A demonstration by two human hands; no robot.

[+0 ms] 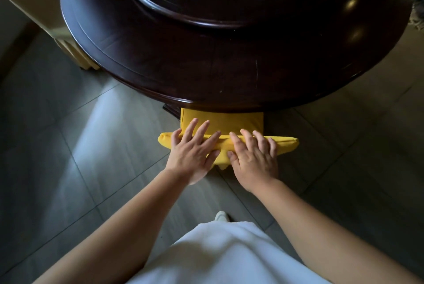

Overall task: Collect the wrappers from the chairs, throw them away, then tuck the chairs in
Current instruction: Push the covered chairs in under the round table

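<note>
A yellow upholstered chair (285, 142) stands pushed up to a dark round wooden table (128, 63), with most of its seat (231, 120) under the table edge. Both of my hands lie on top of the chair's backrest. My left hand (192, 157) rests flat on the left half, fingers spread and reaching over the top. My right hand (252, 162) rests on the right half, fingers slightly bent over the top, thumb on the near side. Neither hand holds anything loose. No wrapper is in view.
A raised round turntable (183, 17) sits in the middle of the table. Grey tiled floor (68, 157) lies to the left and right of the chair. A pale piece of furniture (75, 54) stands at the left behind the table. My white garment and one white shoe (221, 216) show below.
</note>
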